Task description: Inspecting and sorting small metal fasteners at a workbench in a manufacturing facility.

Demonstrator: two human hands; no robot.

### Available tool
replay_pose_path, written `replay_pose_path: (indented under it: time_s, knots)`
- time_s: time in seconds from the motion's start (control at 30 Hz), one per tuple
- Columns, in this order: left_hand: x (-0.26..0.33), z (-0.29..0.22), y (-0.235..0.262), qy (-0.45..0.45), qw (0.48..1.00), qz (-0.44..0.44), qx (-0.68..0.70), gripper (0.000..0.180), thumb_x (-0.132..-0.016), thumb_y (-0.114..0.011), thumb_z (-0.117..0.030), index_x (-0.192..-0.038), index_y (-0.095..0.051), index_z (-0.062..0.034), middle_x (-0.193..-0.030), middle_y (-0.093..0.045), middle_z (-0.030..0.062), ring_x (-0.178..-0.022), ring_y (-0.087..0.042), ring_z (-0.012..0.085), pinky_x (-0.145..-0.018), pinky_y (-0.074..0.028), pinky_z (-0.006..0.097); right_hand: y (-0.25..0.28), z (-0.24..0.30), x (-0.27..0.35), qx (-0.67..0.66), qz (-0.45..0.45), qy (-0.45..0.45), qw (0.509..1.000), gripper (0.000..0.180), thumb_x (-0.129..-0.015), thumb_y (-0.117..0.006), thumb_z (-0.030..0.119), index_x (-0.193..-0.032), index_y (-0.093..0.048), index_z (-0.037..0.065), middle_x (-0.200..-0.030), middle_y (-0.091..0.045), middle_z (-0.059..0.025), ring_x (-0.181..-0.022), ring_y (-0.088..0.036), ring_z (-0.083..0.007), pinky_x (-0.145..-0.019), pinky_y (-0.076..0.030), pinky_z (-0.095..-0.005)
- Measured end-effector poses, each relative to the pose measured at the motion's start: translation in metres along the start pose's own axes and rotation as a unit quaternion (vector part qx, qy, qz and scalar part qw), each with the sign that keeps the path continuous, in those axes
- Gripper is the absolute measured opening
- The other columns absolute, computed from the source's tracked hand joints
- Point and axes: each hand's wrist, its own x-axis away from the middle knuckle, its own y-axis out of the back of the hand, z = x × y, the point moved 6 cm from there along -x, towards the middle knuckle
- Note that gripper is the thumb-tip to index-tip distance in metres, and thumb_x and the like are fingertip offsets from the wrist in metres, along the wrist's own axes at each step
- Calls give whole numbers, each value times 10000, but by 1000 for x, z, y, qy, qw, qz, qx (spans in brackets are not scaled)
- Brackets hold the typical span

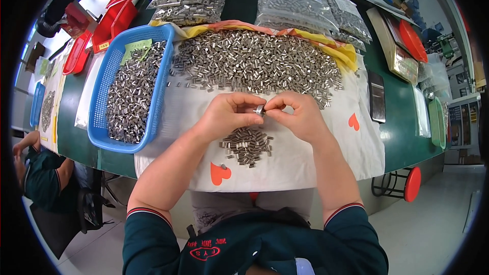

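My left hand (227, 113) and my right hand (299, 116) meet over a white cloth (305, 158) with red hearts. Both pinch one small metal sleeve (260, 109) between their fingertips. Just below the hands lies a small heap of metal sleeves (247, 145). A much larger pile of the same sleeves (254, 61) spreads across the cloth beyond the hands. A blue plastic basket (104, 102) to the left is filled with more of them.
Clear bags of metal parts (295, 2) lie at the back of the green table (402, 122). Red trays (114, 18) stand at far left. A dark flat device (377, 97) lies right. A red stool (411, 183) stands below. Another person (41, 173) sits at left.
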Motion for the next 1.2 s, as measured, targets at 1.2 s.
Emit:
replay_pose_path:
  time_s: [1.2]
  knots:
    - [-1,-1,6,-26,1000,-14,6,330,-759,-647,-27,-1068,-540,15,-883,-604,37,-793,-572,73,-688,-471,197,-2,5,-2,22,-33,29,999,101,-705,-618,6,-803,-630,25,-799,-616,-46,-765,-581,-137,-683,-452,-248]
